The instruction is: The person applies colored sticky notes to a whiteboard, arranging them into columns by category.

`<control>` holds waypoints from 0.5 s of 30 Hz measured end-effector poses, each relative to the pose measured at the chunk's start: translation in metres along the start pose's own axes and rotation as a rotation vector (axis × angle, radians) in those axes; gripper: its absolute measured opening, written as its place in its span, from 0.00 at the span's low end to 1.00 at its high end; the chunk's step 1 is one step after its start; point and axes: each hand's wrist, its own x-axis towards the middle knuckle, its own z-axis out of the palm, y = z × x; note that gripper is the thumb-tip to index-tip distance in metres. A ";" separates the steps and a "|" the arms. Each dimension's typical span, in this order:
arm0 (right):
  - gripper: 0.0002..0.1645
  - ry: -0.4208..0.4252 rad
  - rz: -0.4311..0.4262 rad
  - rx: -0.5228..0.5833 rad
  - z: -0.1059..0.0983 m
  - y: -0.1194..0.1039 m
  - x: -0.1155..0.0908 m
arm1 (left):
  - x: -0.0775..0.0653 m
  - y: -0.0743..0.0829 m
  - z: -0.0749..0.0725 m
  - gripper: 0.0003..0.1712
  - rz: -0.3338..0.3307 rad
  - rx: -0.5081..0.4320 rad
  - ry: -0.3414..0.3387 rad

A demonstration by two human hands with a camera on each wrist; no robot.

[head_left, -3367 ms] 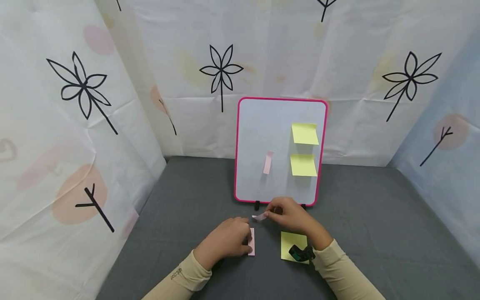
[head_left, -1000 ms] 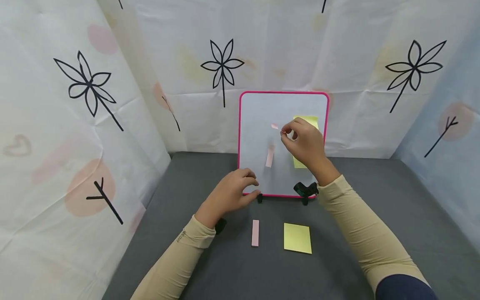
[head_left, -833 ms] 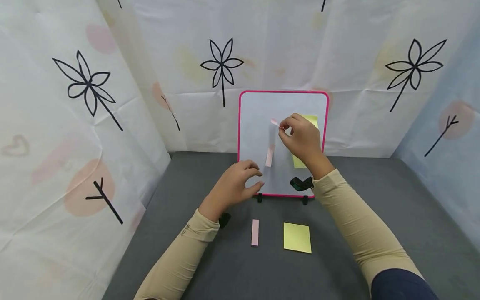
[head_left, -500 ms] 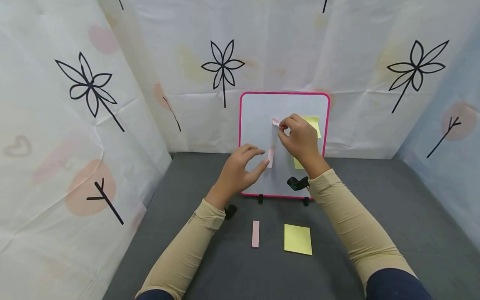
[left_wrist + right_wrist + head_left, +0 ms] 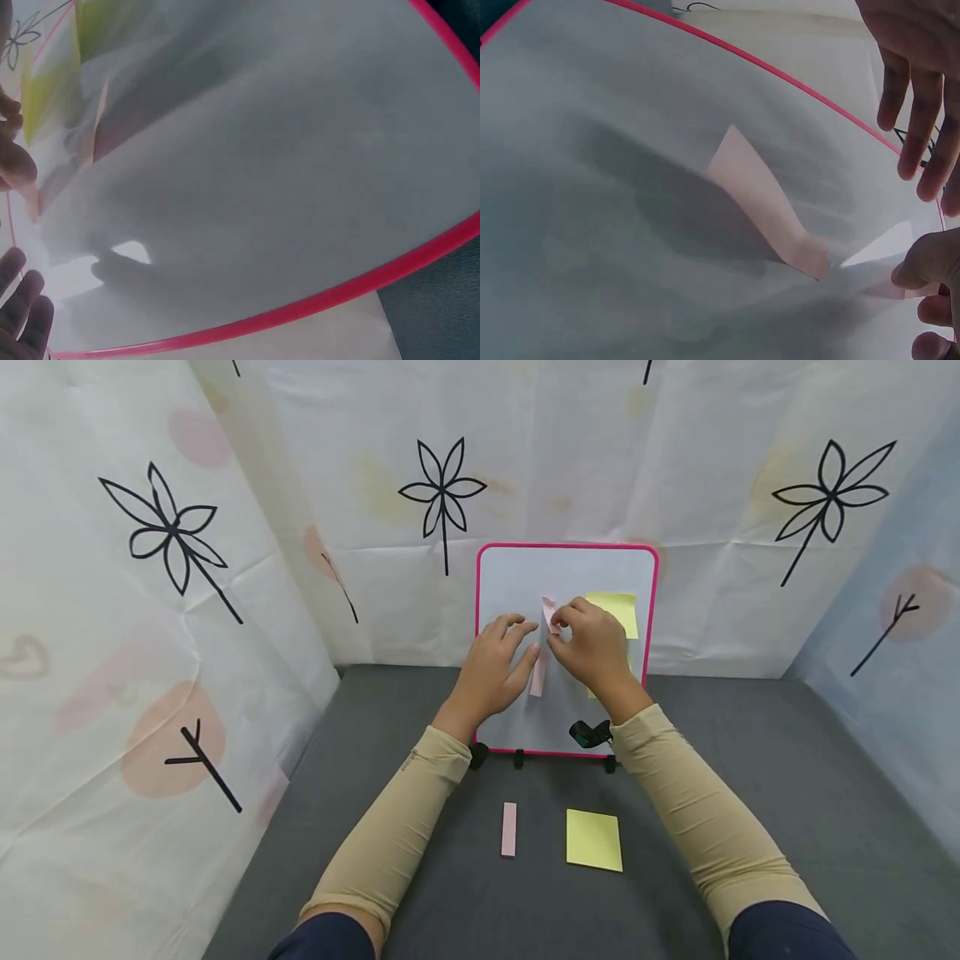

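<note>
In the head view my right hand (image 5: 592, 643) pinches a narrow pink sticky strip (image 5: 548, 608) in front of the whiteboard (image 5: 517, 727). Whether the strip's upper end touches the board is hard to tell. My left hand (image 5: 492, 668) is just left of it, thumb and fingers apart, holding nothing. Below the hands another pink strip (image 5: 757, 195) clings to the board with its free end lifted. Two yellow sticky notes are on the board's right side; the upper note (image 5: 618, 614) shows, while the lower one is mostly behind my right hand.
A pink sticky strip pad (image 5: 508, 831) and a yellow sticky note pad (image 5: 594, 841) lie on the grey table (image 5: 420, 893). The pink-rimmed board stands on small black feet (image 5: 519, 760) before a white printed curtain (image 5: 360, 610).
The right hand has carried the pink strip from the table to the board, lately lowering it slightly. The left hand has risen from the pink pad to beside the strip.
</note>
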 end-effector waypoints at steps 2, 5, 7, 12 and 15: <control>0.07 0.003 -0.014 -0.009 0.001 0.001 -0.001 | 0.005 -0.001 0.003 0.24 -0.005 0.062 -0.015; 0.09 0.009 -0.033 -0.022 0.003 0.001 -0.002 | 0.012 -0.003 0.007 0.25 -0.016 0.144 -0.039; 0.10 0.009 -0.040 -0.024 0.004 0.002 -0.003 | 0.016 -0.004 0.008 0.27 -0.027 0.191 -0.064; 0.11 0.011 -0.054 -0.023 0.008 0.004 -0.004 | 0.024 -0.006 0.013 0.29 -0.061 0.248 -0.127; 0.11 0.020 -0.073 -0.013 0.010 0.006 -0.006 | 0.027 -0.007 0.016 0.30 -0.088 0.254 -0.161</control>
